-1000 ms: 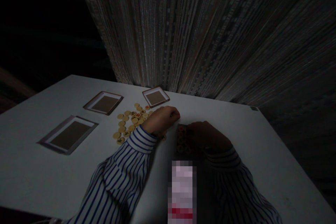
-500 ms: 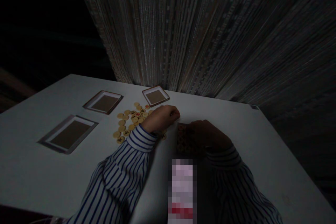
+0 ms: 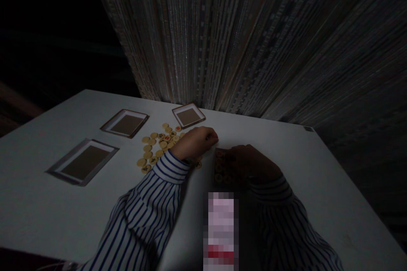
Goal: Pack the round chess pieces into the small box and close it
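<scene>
Grey-edged open box [image 3: 84, 161], far left on my white bench [image 3: 28, 186]; brown-rimmed open box [image 3: 125, 123] behind it. Next, loose round pale-wood pieces [image 3: 148, 154], some with black or red characters, near and partly behind my left hand [image 3: 195, 142]: fingers curled, can't tell if gripping anything. Small brown-rimmed open box [image 3: 188, 115] beyond. My right hand [image 3: 251, 161], in shadow, is over a dark tray of round pieces [image 3: 219, 178]; fingertips too dark, grip unclear.

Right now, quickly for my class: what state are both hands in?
Left hand: fingers curled; whether they hold anything cannot be told.
Right hand: in shadow at the boxed xiangqi pieces; open, closed or holding cannot be told.
</scene>
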Demonstrator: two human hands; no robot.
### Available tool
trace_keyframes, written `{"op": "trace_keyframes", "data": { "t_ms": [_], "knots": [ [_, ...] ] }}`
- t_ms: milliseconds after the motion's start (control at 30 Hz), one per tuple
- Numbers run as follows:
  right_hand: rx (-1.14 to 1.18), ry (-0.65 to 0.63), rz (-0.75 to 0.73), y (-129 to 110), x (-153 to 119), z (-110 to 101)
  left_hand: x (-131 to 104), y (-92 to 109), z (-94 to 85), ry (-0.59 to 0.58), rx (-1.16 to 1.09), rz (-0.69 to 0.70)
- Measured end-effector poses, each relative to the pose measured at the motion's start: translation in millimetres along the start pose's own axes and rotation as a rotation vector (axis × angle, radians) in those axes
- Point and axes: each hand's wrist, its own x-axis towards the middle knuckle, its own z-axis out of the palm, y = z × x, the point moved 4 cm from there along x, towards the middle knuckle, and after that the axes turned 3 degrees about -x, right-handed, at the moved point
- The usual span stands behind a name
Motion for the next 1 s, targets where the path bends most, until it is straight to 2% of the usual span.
{"op": "trace_keyframes", "data": {
  "t_ms": [333, 633, 1000],
  "knots": [
    [0.039, -0.016, 0.061, 12, -5, -14, 0, 1, -1.2, 0.011, 0.01, 0.036],
    [0.073, 0.003, 0.1, 19, -9, -16, 1, 0, -0.5, 0.012, 0.026, 0.046],
    [0.05, 0.145, 0.116, 26, -11, -17, -1, 3, -6.1, 0.038, -0.007, 0.026]
  ]
}}
